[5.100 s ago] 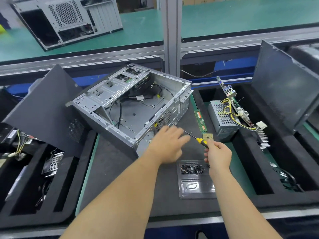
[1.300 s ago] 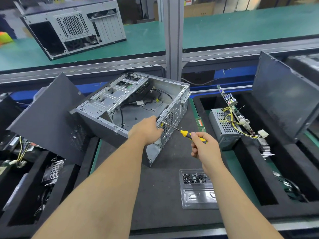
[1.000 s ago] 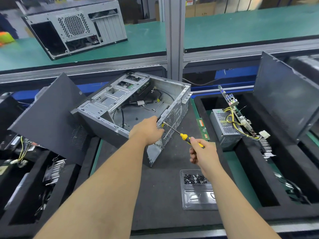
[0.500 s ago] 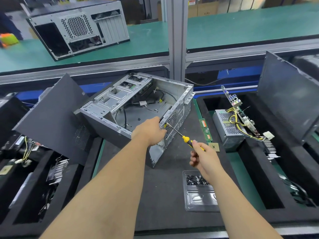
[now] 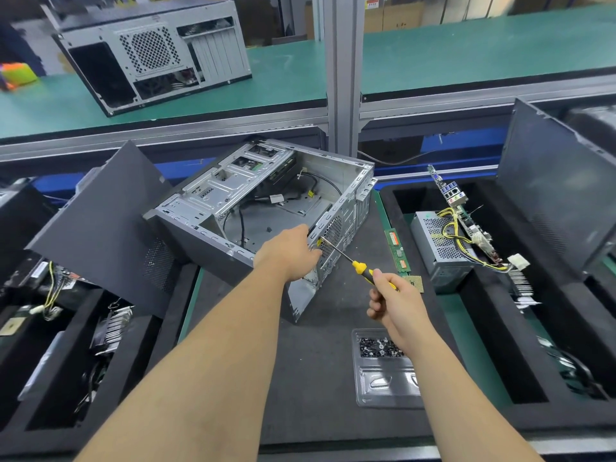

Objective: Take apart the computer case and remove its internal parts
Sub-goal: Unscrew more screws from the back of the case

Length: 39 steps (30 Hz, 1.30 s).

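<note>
Presently, head view, one entry. Computer case (image 5: 266, 211): open side up, centre of the mat, tilted. Our left hand (image 5: 291, 255) clasps its rear rim at 5 o'clock, fingers curled over the edge, presumably steadying it. Our right hand (image 5: 393, 296), fingers wrapped around the yellow-handled screwdriver (image 5: 361, 266), aims the tip at the rear panel. Screw tray (image 5: 383, 388): at 6 o'clock, within reach.
</note>
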Each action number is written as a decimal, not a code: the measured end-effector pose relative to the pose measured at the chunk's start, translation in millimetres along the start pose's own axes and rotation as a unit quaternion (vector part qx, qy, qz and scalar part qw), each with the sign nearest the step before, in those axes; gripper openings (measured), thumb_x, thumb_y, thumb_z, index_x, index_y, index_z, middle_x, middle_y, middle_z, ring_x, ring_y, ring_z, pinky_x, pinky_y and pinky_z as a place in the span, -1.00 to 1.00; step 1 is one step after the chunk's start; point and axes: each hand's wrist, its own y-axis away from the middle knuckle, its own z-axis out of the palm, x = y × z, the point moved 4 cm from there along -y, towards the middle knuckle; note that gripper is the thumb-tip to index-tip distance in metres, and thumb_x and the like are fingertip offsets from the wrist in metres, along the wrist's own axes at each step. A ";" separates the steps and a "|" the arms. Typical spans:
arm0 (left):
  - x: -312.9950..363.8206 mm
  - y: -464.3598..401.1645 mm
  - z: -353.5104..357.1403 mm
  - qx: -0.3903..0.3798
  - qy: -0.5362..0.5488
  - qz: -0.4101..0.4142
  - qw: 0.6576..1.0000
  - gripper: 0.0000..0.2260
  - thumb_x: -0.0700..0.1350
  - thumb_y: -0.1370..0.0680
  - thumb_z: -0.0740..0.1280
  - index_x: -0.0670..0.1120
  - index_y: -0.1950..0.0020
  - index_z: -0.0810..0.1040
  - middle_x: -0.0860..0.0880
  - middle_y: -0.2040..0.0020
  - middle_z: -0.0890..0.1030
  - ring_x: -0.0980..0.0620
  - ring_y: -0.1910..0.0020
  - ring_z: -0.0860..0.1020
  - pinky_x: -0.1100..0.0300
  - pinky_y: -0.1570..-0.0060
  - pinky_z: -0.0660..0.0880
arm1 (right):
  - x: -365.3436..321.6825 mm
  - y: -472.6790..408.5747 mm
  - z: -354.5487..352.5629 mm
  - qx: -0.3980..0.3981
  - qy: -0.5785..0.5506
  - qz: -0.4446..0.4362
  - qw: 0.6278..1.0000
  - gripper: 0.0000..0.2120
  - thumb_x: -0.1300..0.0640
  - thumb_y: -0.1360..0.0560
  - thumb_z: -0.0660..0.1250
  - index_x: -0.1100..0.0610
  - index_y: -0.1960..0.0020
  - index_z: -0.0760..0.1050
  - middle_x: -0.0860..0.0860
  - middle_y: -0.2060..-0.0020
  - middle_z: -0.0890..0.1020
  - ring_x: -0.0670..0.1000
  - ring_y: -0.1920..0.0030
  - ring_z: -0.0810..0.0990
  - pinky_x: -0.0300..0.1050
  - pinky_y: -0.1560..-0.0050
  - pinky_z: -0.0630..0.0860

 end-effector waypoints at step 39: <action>1.0 -0.8 0.3 -0.017 -0.014 -0.004 1.000 -0.75 0.16 -0.60 0.24 0.00 -0.06 0.35 0.00 0.12 0.49 -0.18 0.05 0.55 -0.12 -0.04 0.55 | -67.0 16.4 11.0 0.111 0.409 -0.216 0.879 -0.56 -0.01 -0.66 0.11 0.32 0.18 0.47 0.19 0.38 0.50 0.14 0.33 0.37 0.01 0.29 0.32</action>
